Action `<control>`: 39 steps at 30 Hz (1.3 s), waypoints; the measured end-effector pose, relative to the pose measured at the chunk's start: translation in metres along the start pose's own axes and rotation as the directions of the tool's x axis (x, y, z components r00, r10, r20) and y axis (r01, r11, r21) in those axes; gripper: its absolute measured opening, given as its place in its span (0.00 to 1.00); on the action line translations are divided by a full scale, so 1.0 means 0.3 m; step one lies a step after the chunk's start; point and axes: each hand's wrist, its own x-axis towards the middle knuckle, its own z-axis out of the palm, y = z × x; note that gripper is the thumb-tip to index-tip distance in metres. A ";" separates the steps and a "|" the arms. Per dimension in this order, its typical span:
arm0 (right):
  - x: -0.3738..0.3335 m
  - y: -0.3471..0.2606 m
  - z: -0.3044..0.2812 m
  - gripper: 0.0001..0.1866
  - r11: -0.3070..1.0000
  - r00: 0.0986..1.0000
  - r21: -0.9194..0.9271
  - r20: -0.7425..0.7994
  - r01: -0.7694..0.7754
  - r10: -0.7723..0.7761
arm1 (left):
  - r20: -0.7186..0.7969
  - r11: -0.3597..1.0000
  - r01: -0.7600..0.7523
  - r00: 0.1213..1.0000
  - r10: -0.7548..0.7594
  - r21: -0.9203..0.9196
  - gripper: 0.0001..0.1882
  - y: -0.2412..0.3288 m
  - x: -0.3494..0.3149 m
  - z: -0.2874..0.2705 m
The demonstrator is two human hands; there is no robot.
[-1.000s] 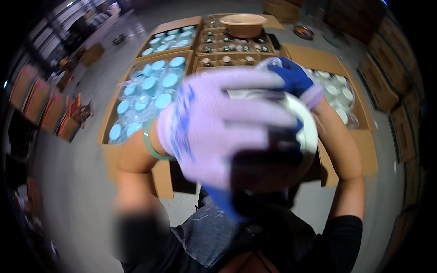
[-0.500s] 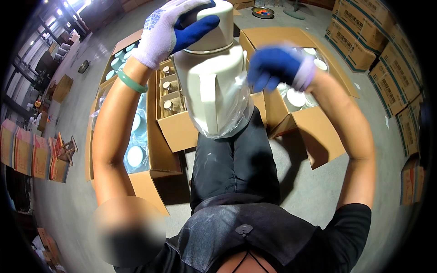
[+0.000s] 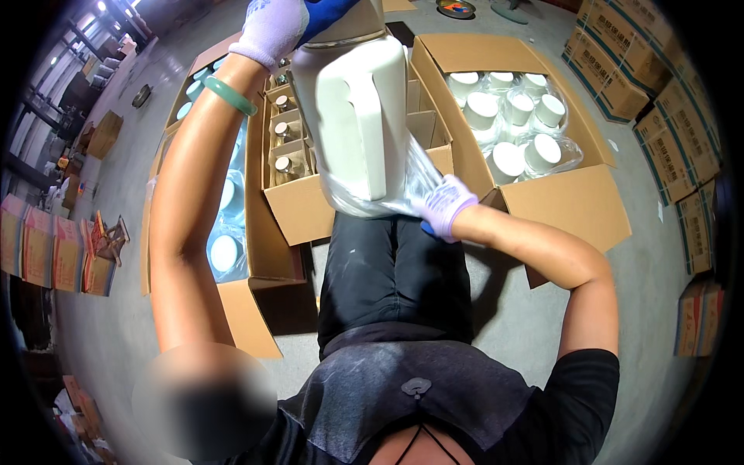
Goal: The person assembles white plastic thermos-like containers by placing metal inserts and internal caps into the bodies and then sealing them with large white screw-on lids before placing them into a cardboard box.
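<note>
A large white insulated jug (image 3: 327, 116) stands above my thighs, its long side handle (image 3: 369, 139) facing me. My left hand (image 3: 283, 29), in a white and blue work glove, is closed around the jug's upper part; the top is cut off by the picture's edge. Around the jug's lower part hangs a clear plastic bag (image 3: 421, 172). Low on the jug's right side, my gloved right hand (image 3: 448, 208) is closed on the bag and pulls it taut outward.
Behind the jug is a divided carton (image 3: 302, 215) with metal-topped bottles. An open carton (image 3: 562, 203) at right holds white lidded containers (image 3: 508, 161) in plastic. Another at left holds pale blue wrapped ones (image 3: 224, 253). Stacked cartons (image 3: 608, 74) stand far right.
My right hand has dropped from beside the jug's upper right and now grips the bag, stretching it rightward. The jug and my left hand have shifted slightly up in the picture.
</note>
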 end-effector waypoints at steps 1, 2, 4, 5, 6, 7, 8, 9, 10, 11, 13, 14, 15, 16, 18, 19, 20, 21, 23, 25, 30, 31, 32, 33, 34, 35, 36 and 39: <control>0.008 -0.015 0.005 0.13 0.997 0.995 0.019 0.058 0.075 -0.076 | 0.001 1.000 0.004 1.000 -0.004 0.009 0.17 0.000 0.003 -0.001; 0.016 -0.028 0.008 0.11 0.988 0.982 0.045 0.115 0.145 -0.149 | -0.015 1.000 -0.013 1.000 0.014 0.014 0.17 0.002 0.003 0.002; 0.014 -0.064 -0.151 0.17 0.974 0.977 0.082 -0.028 0.213 -0.211 | -0.047 0.999 -0.044 0.998 0.045 0.018 0.17 0.010 -0.004 0.022; -0.016 -0.071 -0.328 0.14 0.975 0.965 0.069 -0.175 0.211 -0.196 | -0.046 0.998 -0.045 0.998 0.047 0.039 0.18 0.004 -0.018 0.005; -0.055 -0.076 -0.510 0.12 0.978 0.932 0.061 -0.319 0.202 -0.173 | -0.048 0.997 -0.048 0.998 0.051 0.059 0.18 0.007 -0.026 -0.017; -0.037 0.016 -0.525 0.09 0.951 0.727 0.053 -0.658 0.305 -0.197 | -0.053 0.996 -0.058 0.997 0.062 0.063 0.18 0.020 -0.029 -0.022; -0.075 0.072 -0.611 0.09 0.918 0.666 0.185 -0.738 0.350 -0.105 | -0.066 0.994 -0.087 0.994 0.091 0.071 0.18 0.027 -0.030 -0.022; -0.110 0.101 -0.693 0.09 0.858 0.596 0.305 -0.803 0.413 -0.002 | -0.073 0.989 -0.116 0.990 0.123 0.090 0.18 0.028 -0.036 -0.032; -0.115 0.118 -0.694 0.09 0.745 0.520 0.455 -0.837 0.487 0.171 | -0.089 0.984 -0.148 0.984 0.156 0.095 0.18 0.044 -0.034 -0.035; -0.124 0.148 -0.661 0.10 0.683 0.397 0.464 -0.878 0.564 0.269 | -0.078 0.988 -0.128 0.988 0.135 0.086 0.18 0.060 -0.040 -0.042; -0.128 0.200 -0.577 0.15 0.651 0.074 0.303 -0.932 0.696 0.355 | -0.050 0.994 -0.077 0.996 0.080 0.074 0.18 0.103 -0.065 -0.067; -0.156 0.190 -0.519 0.18 0.523 0.050 0.439 -0.798 0.731 0.601 | -0.075 0.991 -0.094 0.992 0.102 0.099 0.18 0.093 -0.072 -0.063; -0.131 0.133 -0.426 0.19 0.557 0.160 0.580 -0.764 0.594 0.625 | -0.054 0.988 -0.120 0.991 0.126 0.096 0.19 0.090 -0.070 -0.050; -0.092 0.074 -0.331 0.21 0.582 0.273 0.685 -0.718 0.438 0.640 | -0.025 0.983 -0.149 0.988 0.152 0.103 0.19 0.086 -0.064 -0.045; -0.063 -0.065 -0.249 0.41 0.719 0.584 0.651 -0.689 0.242 0.428 | -0.004 0.962 -0.239 0.970 0.242 0.135 0.18 0.095 -0.041 -0.020; -0.014 -0.084 -0.146 0.39 0.583 0.551 0.741 -0.655 0.334 0.517 | -0.009 0.944 -0.300 0.953 0.304 0.141 0.19 0.124 -0.022 0.023; 0.028 -0.116 -0.177 0.35 -0.033 0.720 0.883 -0.360 0.469 0.593 | -0.005 0.923 -0.352 0.934 0.357 0.155 0.20 0.151 -0.026 0.045; 0.027 -0.114 -0.195 0.24 0.233 0.702 0.920 -0.392 0.316 0.594 | -0.008 0.898 -0.404 0.912 0.411 0.175 0.21 0.184 -0.027 0.050; 0.034 -0.076 -0.129 0.23 0.080 0.623 0.849 -0.444 0.522 0.645 | 0.069 0.924 -0.382 0.922 0.380 0.028 0.25 0.229 -0.023 0.039; -0.020 0.019 -0.073 0.18 0.123 0.377 0.563 -0.684 0.817 0.624 | -0.015 0.949 -0.259 0.965 0.260 -0.182 0.29 0.230 -0.043 0.018; -0.292 0.348 -0.175 0.09 -0.467 0.486 0.564 0.129 0.681 0.864 | 0.018 0.955 -0.172 0.983 0.181 -0.242 0.33 0.076 -0.204 0.034; -0.359 0.391 -0.227 0.08 -0.460 0.441 0.532 0.173 0.711 0.881 | 0.058 0.964 -0.079 0.994 0.097 -0.252 0.33 0.047 -0.261 0.045; -0.431 0.510 -0.186 0.08 -0.340 0.318 0.611 0.149 0.715 0.936 | 0.128 0.978 -0.044 0.989 0.072 -0.205 0.32 -0.002 -0.314 0.048; -0.495 0.654 -0.136 0.09 -0.220 0.192 0.682 0.117 0.697 0.974 | 0.192 0.981 0.027 0.981 0.011 -0.194 0.33 -0.040 -0.375 0.072; -0.533 0.750 -0.116 0.10 -0.002 0.014 0.745 -0.010 0.667 1.000 | 0.253 0.970 0.102 0.966 -0.045 -0.219 0.33 -0.075 -0.430 0.101; -0.539 0.836 -0.110 0.12 0.207 -0.147 0.774 -0.148 0.598 0.978 | 0.324 0.975 0.168 0.939 -0.113 -0.148 0.32 -0.103 -0.475 0.113; -0.516 0.908 -0.130 0.12 0.244 -0.190 0.774 -0.162 0.585 0.968 | 0.322 0.948 0.254 0.929 -0.185 -0.189 0.32 -0.135 -0.527 0.138; -0.494 1.225 -0.110 0.20 0.148 -0.185 0.857 -0.063 0.494 0.981 | 0.363 0.868 0.435 0.869 -0.335 -0.240 0.29 -0.229 -0.661 0.207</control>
